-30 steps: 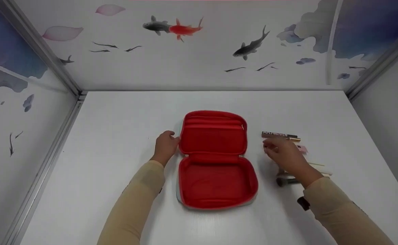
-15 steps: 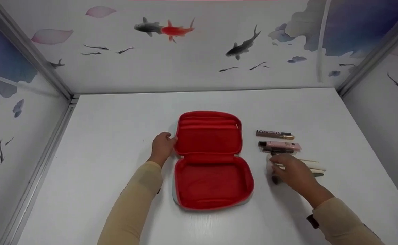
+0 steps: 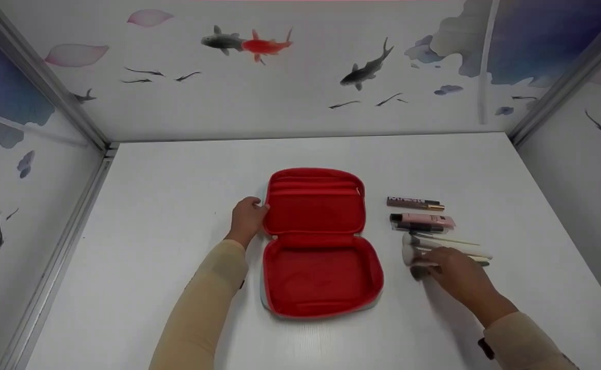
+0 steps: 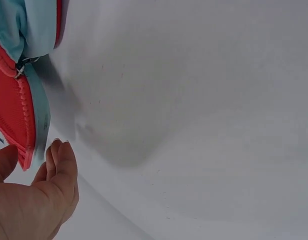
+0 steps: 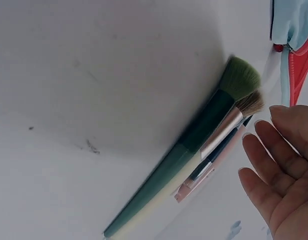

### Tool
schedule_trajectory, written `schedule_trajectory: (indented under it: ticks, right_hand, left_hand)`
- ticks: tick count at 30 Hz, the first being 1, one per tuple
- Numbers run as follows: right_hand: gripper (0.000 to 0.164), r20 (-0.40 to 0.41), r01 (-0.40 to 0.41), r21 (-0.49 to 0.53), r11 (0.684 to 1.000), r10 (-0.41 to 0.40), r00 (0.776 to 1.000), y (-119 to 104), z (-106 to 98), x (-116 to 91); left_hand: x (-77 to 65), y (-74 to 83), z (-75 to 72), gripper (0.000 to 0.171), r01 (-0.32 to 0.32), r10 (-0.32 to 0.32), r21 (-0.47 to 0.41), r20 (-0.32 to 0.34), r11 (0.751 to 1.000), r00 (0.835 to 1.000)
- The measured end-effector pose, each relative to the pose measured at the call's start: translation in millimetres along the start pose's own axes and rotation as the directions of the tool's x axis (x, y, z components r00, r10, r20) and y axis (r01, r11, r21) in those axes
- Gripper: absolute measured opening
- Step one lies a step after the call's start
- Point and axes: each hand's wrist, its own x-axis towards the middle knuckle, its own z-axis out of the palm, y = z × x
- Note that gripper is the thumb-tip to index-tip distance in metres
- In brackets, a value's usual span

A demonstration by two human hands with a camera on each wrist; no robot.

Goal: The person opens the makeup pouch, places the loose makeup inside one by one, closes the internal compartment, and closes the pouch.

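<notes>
a red-lined zip case [image 3: 326,277] lies unfolded at the middle of a white table [image 3: 177,174]. a person's left hand [image 3: 246,221] is at the left edge of its upper half, thumb touching, fingers loosely extended. well to the right of the case, the right hand [image 3: 459,275] is over several makeup brushes [image 3: 408,254], its fingers apart and gently bent, a green brush [image 5: 178,156] nearby. beyond the brushes lie a pink tube [image 3: 424,220] and a slim brown tube [image 3: 408,202].

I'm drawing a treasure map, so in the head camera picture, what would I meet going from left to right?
Left hand → open red case → pink tube → right sleeve.
</notes>
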Motion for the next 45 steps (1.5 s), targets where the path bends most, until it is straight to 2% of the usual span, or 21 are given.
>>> schedule_trajectory:
  ticks: [4,11,15,20,27,35,45]
  right_hand:
    - [0.026,0.024,-0.004,-0.057,0.998,0.006,1.000,4,1,-1]
    - [0.023,-0.009,0.008,-0.157,0.988,-0.009,1.000,16,7,-8]
    - [0.020,0.006,0.010,-0.196,0.981,-0.009,1.000,20,10,-10]
    - [0.017,-0.008,0.029,-0.210,0.977,-0.031,0.999,23,13,-10]
    - [0.014,-0.070,0.109,-0.245,0.963,-0.129,0.989,27,16,-13]
    - [0.013,-0.045,0.131,-0.257,0.958,-0.147,0.988,28,15,-9]
    - [0.015,-0.020,0.157,-0.270,0.950,-0.168,0.986,25,12,-6]
  left_hand:
    - [2.0,-0.1,0.2,0.042,0.010,-0.010,0.011,-0.001,1.000,1.000]
    - [5.3,-0.3,2.4,0.040,0.033,-0.032,-0.005,0.030,0.999,0.999]
    - [8.2,-1.6,4.0,0.039,0.033,-0.032,-0.014,0.036,0.999,0.999]
    - [9.0,-2.6,3.9,0.039,0.038,-0.037,-0.028,0.040,0.999,0.999]
    - [6.1,-0.8,-0.8,0.040,0.049,-0.044,-0.079,0.070,0.996,0.997]
    - [12.1,-6.4,1.6,0.036,0.029,-0.028,-0.045,0.036,0.999,0.999]
    - [5.9,-3.7,-1.2,0.036,0.005,-0.003,-0.059,0.032,0.998,0.999]
